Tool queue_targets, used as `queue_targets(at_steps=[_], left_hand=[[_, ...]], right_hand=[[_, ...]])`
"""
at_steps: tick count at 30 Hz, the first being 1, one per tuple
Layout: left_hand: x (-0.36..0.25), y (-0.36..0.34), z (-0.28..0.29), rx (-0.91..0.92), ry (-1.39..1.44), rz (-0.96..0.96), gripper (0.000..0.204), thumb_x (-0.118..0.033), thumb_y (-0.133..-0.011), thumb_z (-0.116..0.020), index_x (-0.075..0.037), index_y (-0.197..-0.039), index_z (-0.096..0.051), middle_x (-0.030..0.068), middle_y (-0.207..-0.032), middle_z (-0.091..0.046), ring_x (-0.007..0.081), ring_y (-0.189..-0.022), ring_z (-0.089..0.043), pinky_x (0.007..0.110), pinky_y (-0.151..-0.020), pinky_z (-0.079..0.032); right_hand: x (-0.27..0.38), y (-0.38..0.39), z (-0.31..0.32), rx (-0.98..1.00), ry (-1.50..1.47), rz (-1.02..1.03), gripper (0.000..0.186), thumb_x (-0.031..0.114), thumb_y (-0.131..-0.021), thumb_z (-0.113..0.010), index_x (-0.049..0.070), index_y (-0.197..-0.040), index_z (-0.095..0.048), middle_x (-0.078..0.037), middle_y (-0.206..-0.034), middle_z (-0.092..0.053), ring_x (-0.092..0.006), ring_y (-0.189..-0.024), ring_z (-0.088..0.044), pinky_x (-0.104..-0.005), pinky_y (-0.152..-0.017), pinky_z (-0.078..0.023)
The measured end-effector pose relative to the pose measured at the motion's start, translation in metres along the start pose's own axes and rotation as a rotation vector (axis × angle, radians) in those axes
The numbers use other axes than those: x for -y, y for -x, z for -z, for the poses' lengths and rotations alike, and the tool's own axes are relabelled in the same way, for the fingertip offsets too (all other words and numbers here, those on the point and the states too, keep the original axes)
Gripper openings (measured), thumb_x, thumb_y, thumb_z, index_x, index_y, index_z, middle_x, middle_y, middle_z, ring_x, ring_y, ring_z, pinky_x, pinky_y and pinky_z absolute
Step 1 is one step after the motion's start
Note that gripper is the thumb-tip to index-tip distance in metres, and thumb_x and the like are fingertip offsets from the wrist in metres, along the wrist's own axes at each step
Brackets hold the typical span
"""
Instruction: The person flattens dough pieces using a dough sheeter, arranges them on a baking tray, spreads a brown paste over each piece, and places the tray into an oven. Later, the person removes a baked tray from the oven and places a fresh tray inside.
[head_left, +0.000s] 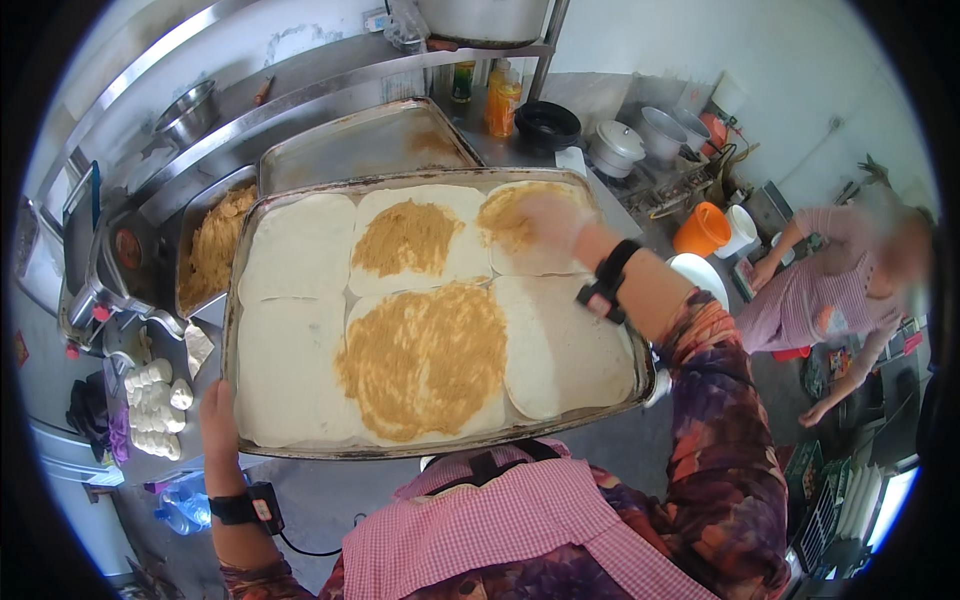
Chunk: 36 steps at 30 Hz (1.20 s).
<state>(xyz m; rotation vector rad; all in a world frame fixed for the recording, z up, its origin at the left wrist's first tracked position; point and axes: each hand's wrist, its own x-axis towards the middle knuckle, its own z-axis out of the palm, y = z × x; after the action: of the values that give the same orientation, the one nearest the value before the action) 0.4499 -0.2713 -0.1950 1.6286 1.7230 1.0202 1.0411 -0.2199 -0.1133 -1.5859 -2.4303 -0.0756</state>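
Observation:
A large baking tray (440, 455) lies in front of me, lined with several flat pale dough sheets (300, 245). Tan paste covers the near middle sheet (425, 360) in a wide round patch, and a smaller patch (408, 238) sits on the far middle sheet. My right hand (553, 222) is on the far right sheet, over a patch of the same paste (503, 215). Motion smears its fingers, so their shape does not show. At the tray's near left corner, my left hand (217, 415) grips the rim from outside.
A metal pan of tan paste (222, 240) stands left of the tray, with dough pieces (153, 410) nearer me. Behind are another tray (370, 145), orange bottles (503, 105) and a black bowl (547, 124). Another person (830, 280) stands at right, past an orange bucket (703, 230).

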Motion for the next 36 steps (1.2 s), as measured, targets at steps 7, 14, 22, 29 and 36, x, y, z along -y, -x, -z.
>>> queue_targets(at_steps=[7, 14, 22, 29, 36], left_hand=[[0.005, 0.001, 0.001, -0.005, -0.013, 0.0, 0.037, -0.027, -0.098, -0.046, 0.007, -0.107, -0.059, 0.0157, -0.091, -0.064, 0.0235, -0.084, -0.058, 0.035, -0.079, -0.045], [0.003, -0.002, -0.001, -0.012, -0.034, 0.029, 0.036, -0.026, -0.098, -0.047, 0.006, -0.105, -0.059, 0.0143, -0.089, -0.063, 0.0225, -0.082, -0.057, 0.035, -0.078, -0.045], [0.016, -0.003, -0.002, 0.008, 0.094, 0.016, 0.036, -0.026, -0.098, -0.046, 0.006, -0.104, -0.06, 0.0149, -0.089, -0.062, 0.0221, -0.084, -0.057, 0.034, -0.079, -0.045], [0.014, -0.002, 0.0, 0.018, 0.01, 0.036, 0.034, -0.026, -0.098, -0.045, 0.006, -0.1, -0.058, 0.0139, -0.083, -0.06, 0.0213, -0.077, -0.052, 0.035, -0.074, -0.044], [0.006, -0.002, -0.002, -0.009, 0.016, 0.023, 0.033, -0.024, -0.098, -0.045, 0.006, -0.096, -0.057, 0.014, -0.079, -0.056, 0.0201, -0.074, -0.05, 0.035, -0.071, -0.043]], right_hand=[[-0.036, 0.041, -0.002, 0.266, 0.203, -0.369, 0.017, 0.013, -0.084, -0.057, 0.003, -0.092, -0.066, -0.019, -0.091, -0.068, -0.0339, -0.089, -0.066, -0.0427, -0.077, -0.052], [0.024, -0.009, -0.003, 0.147, 0.14, -0.33, 0.013, 0.011, -0.079, -0.06, 0.003, -0.084, -0.069, -0.02, -0.091, -0.068, -0.0358, -0.09, -0.065, -0.0413, -0.078, -0.052], [-0.023, 0.01, 0.01, 0.326, 0.179, -0.361, 0.017, 0.011, -0.08, -0.06, 0.004, -0.094, -0.067, -0.019, -0.098, -0.067, -0.0354, -0.096, -0.064, -0.0432, -0.084, -0.05], [-0.012, 0.049, 0.016, 0.383, 0.142, -0.359, 0.02, 0.011, -0.083, -0.056, 0.003, -0.097, -0.068, -0.02, -0.091, -0.068, -0.0357, -0.09, -0.066, -0.0439, -0.078, -0.052], [0.039, -0.006, 0.005, 0.286, 0.161, -0.112, 0.02, 0.012, -0.082, -0.053, 0.005, -0.093, -0.069, -0.021, -0.093, -0.067, -0.037, -0.09, -0.065, -0.0435, -0.081, -0.051]])
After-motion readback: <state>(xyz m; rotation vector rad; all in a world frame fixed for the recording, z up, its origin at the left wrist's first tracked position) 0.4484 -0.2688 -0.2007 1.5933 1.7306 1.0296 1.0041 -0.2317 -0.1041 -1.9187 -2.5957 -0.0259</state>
